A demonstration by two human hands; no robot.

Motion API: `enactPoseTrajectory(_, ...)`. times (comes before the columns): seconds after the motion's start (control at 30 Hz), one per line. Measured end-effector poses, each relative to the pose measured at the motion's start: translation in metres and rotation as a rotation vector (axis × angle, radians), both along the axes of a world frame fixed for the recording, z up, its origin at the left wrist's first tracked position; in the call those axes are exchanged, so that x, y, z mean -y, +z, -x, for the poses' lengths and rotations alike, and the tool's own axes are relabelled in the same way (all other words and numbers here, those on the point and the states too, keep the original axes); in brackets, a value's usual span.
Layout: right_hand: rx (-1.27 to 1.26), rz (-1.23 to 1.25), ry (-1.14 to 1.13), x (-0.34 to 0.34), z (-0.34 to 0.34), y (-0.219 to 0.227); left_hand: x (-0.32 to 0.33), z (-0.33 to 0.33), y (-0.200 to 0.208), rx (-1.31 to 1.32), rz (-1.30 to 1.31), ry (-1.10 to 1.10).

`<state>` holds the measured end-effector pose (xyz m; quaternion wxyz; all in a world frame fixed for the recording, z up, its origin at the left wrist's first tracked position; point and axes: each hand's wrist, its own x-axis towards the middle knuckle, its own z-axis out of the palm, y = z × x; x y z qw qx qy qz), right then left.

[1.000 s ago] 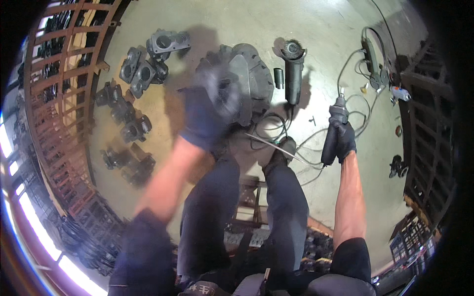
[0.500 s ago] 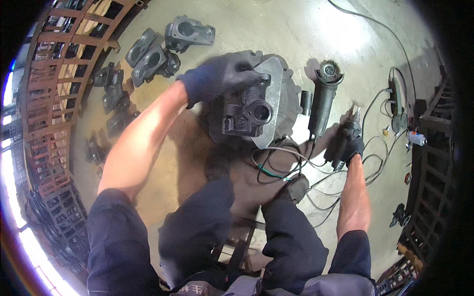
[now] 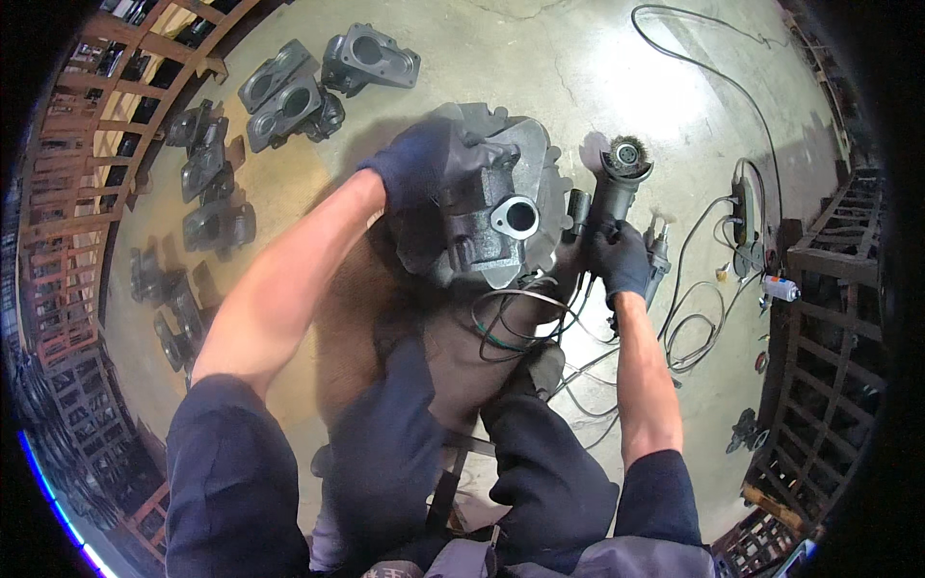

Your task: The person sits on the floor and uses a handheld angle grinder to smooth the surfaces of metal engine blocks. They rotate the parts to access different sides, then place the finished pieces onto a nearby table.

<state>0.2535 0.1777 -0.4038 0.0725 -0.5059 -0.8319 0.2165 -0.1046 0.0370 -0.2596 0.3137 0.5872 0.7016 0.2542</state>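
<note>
Pale floor (image 3: 525, 53) lies below. Left hand (image 3: 445, 159) clasps the casting (image 3: 470, 227) at eleven o'clock; right hand (image 3: 620, 255) wraps the grinder (image 3: 614, 198), casting's two o'clock.

Lettering: row of pale characters (image 3: 390, 570) on dark cloth (image 3: 412, 563) worn by the person, lower edge, partly cut off by the frame | Markings: coloured patches on small pale can (image 3: 781, 288), right side, any print too small to read.
</note>
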Motion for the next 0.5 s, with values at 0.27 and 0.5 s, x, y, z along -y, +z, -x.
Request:
enactPoseTrajectory(0.27, 0.493, -0.339, 0.128, -0.022, 0.007, -0.012, 0.010, -0.006, -0.002, -0.010, -0.136, 0.045)
enactPoseTrajectory(0.5, -0.048, 0.041, -0.044, -0.001, 0.053, -0.022, 0.004, -0.005, 0.002, 0.011, -0.053, 0.013)
